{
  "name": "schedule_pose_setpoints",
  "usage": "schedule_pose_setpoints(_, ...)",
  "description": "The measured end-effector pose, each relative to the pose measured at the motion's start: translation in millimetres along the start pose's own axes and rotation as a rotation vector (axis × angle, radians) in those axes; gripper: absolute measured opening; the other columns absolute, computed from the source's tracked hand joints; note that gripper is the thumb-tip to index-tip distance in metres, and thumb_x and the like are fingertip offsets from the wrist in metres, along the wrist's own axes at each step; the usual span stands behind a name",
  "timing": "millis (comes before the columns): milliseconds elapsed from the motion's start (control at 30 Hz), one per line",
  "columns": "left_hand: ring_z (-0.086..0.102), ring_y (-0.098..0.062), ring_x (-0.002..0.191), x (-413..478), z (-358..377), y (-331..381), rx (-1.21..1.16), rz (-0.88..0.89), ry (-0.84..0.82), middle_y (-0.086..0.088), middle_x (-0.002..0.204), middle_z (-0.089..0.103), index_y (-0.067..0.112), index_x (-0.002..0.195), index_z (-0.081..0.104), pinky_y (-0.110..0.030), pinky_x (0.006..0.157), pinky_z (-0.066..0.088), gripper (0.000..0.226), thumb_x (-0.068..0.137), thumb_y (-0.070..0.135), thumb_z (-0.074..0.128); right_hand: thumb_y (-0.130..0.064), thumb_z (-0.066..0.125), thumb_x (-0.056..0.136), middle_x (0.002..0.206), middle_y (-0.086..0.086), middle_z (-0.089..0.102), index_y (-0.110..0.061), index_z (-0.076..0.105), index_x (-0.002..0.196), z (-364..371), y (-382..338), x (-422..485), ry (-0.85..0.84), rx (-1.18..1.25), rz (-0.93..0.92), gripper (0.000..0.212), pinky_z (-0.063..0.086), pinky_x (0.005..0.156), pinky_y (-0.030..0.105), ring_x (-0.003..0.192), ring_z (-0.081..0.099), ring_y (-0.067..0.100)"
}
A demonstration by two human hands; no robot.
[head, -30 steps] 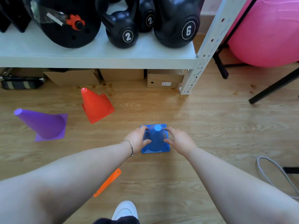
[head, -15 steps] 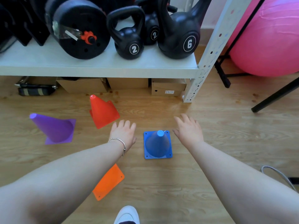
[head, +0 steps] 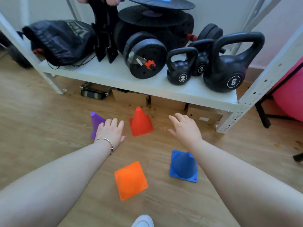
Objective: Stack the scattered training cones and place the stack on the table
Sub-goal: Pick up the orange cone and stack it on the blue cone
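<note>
Several training cones stand upright on the wooden floor. A red cone (head: 141, 123) is in the middle, between my two hands. My left hand (head: 111, 132) hovers open to its left, partly covering a purple cone (head: 95, 122). My right hand (head: 186, 129) is open to the red cone's right, fingers spread, holding nothing. Nearer to me stand an orange cone (head: 130, 180) and a blue cone (head: 184, 166); my right forearm crosses the blue cone's upper right corner.
A white metal shelf (head: 147, 86) right behind the cones carries black kettlebells (head: 229, 69), dumbbells (head: 146, 58) and a black bag (head: 60, 41). Cardboard boxes (head: 167, 102) sit under it. A pink exercise ball (head: 290, 97) is at the right. My white shoe (head: 143, 222) shows at the bottom.
Both hands let go of the blue cone and moved forward towards the red cone. The view tilted up, bringing the orange cone and more of the shelf into sight.
</note>
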State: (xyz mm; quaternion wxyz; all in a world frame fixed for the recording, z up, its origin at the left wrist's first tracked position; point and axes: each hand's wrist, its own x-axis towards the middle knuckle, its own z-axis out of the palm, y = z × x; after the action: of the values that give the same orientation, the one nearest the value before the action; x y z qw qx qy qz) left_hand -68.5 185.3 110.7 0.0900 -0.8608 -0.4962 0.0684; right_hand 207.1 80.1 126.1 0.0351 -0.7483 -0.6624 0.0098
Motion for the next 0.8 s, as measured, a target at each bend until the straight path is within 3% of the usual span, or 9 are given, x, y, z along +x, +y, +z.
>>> schedule_pose_setpoints(167,0.054,-0.029,0.104,-53.4,13.1,-41.6,-0.015,-0.084,-0.042,-0.006,0.109,0.056,0.02,0.119,0.049,-0.039,0.077,0.046,0.058,0.072,0.049,0.066,-0.038,0.058,0.089,0.138,0.006,0.05,-0.02,0.04,0.141,16.5,-66.5,5.5,-0.072,0.056,-0.149,0.058,0.045,0.094,0.042,0.12,0.05,0.03)
schedule_pose_setpoints(400,0.06,-0.029,0.1,-120.3,79.1,-34.7,-0.062,-0.08,-0.201,-0.007,0.107,0.062,0.02,0.118,0.057,-0.038,0.077,0.051,0.067,0.061,0.052,0.074,-0.008,0.048,0.085,0.135,0.004,0.051,-0.021,0.04,0.141,77.7,-112.4,-18.4,-0.215,0.124,-0.23,0.058,0.042,0.094,0.041,0.124,0.047,0.03)
schedule_pose_setpoints(533,0.056,-0.029,0.111,-136.7,107.9,-19.3,-0.101,0.0,-0.275,-0.006,0.12,0.058,0.021,0.129,0.048,-0.039,0.086,0.047,0.066,0.073,0.053,0.064,-0.012,0.044,0.089,0.138,0.001,0.048,-0.023,0.039,0.14,109.0,-119.6,-34.1,-0.331,0.147,-0.225,0.053,0.04,0.095,0.04,0.124,0.045,0.028)
schedule_pose_setpoints(700,0.064,-0.026,0.089,-145.2,129.0,-3.4,-0.142,0.027,-0.353,-0.003,0.098,0.065,0.022,0.112,0.054,-0.037,0.066,0.053,0.068,0.056,0.054,0.076,-0.02,0.052,0.087,0.134,0.0,0.05,-0.025,0.042,0.135,133.0,-126.7,-44.3,-0.476,0.152,-0.262,0.049,0.042,0.093,0.04,0.12,0.045,0.027)
schedule_pose_setpoints(800,0.063,-0.026,0.094,-149.7,141.9,8.1,-0.191,0.038,-0.359,-0.003,0.103,0.065,0.022,0.119,0.054,-0.037,0.07,0.052,0.067,0.063,0.055,0.071,-0.027,0.06,0.086,0.143,0.001,0.044,-0.026,0.036,0.141,141.0,-129.1,-47.4,-0.577,0.142,-0.31,0.06,0.04,0.101,0.042,0.127,0.043,0.029)
